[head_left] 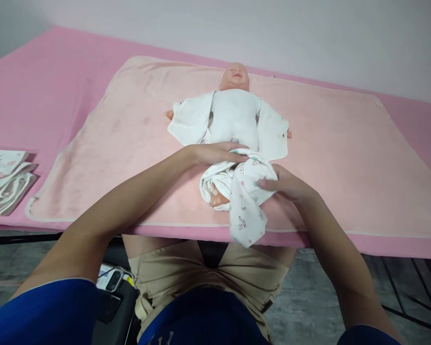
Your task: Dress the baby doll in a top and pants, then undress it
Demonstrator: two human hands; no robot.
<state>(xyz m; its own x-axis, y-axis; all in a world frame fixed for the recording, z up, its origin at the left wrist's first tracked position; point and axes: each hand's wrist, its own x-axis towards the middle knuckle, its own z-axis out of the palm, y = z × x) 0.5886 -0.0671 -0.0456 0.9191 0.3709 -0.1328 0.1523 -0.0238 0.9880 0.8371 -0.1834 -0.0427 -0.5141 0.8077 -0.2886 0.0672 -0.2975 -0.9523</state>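
Note:
A baby doll (235,115) lies on its back, head away from me, in a white top whose front panels spread out to both sides. Around its lower legs are white baby trousers (249,187) with a small animal print. One foot (219,199) shows inside a bunched trouser leg, while the other leg of the cloth droops over the table edge. My left hand (215,153) lies across the doll's lower belly, pinching the trousers' upper edge between thumb and fingers. On the right side, my right hand (290,184) grips the cloth, thumb on top and fingers mostly hidden behind.
A peach blanket (345,158) covers much of the pink table (32,96). Folded printed cloths (7,182) are stacked at the left edge. Below the table, a phone-like dark device (109,306) and small items rest on a black surface beside my leg.

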